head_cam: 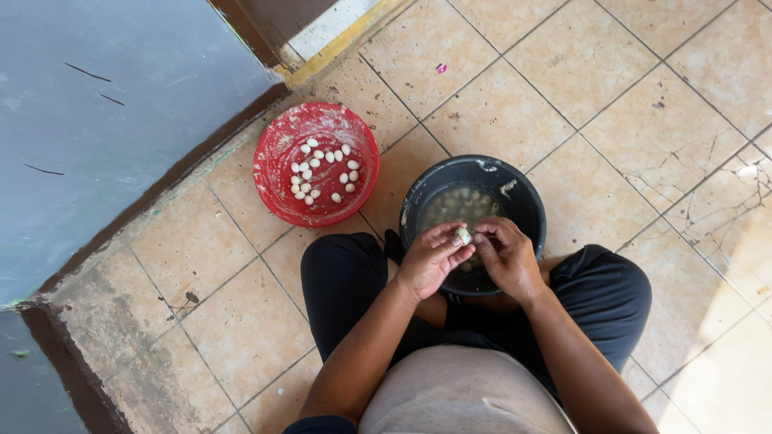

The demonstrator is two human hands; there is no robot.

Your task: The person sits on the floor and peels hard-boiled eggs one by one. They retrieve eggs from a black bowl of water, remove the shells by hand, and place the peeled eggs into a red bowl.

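The left hand point(430, 259) and the right hand point(505, 255) meet over the near rim of a black bucket point(527, 201), and both grips pinch one small pale egg point(462, 235) between their fingertips. The left grip holds it with thumb and fingers curled around its left side; the right grip presses on it from the right. The egg is oval and smooth, with a darker patch on part of its surface.

The bucket is round, dull black plastic with pale smears on its inner wall. It holds cloudy water with more small rounded eggs lying under the surface, blurred by the liquid. It stands on the floor between the person's knees, which are in dark trousers.

Just beside it, toward the wall, sits a red basin point(277, 165), round and shallow, its plastic streaked with a whitish film. A loose cluster of peeled eggs point(323, 170), white, glossy and oval, lies on its bottom.

The floor point(563, 88) is of square beige tiles, matt and stained, with dark grout lines; fine cracks run through the tiles toward the right edge, where sunlight falls. Along the left edge runs a dark brown skirting strip below a blue-grey painted wall point(104, 104), scuffed with a few dark marks. At the top corner a yellow-edged threshold meets the tiles.
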